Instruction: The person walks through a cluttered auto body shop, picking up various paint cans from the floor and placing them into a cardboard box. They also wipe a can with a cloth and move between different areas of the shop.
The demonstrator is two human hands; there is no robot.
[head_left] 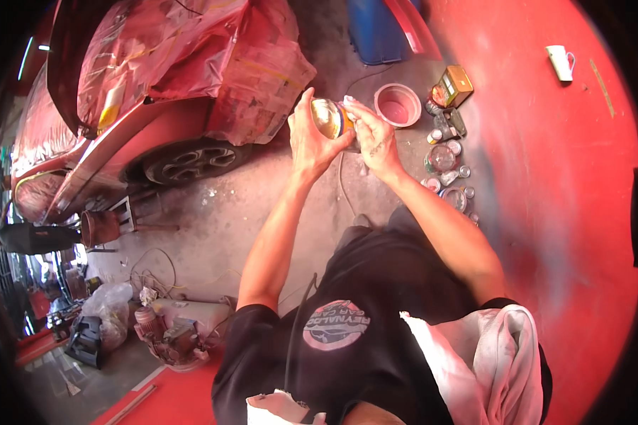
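Observation:
A round metal can (327, 119) with a shiny gold-coloured end and an orange-yellow side is held up in front of me, tilted so that this end faces me. My left hand (308, 143) is closed round its left and near side, thumb and fingers apart across it. From the right, my right hand (374, 139) grips the orange side, its fingers bent against the can. The can's far side is hidden. Just right of and beyond my hands, a round pinkish bucket (415, 106) stands on the floor.
Several paint cans (442, 158) and a rectangular tin (458, 84) line the red wall (581, 198), where a white mug (560, 62) shows. A plastic-masked car (184, 71) fills the far left. A blue bin (377, 35), floor hose (343, 185) and compressor (191, 312) stand around.

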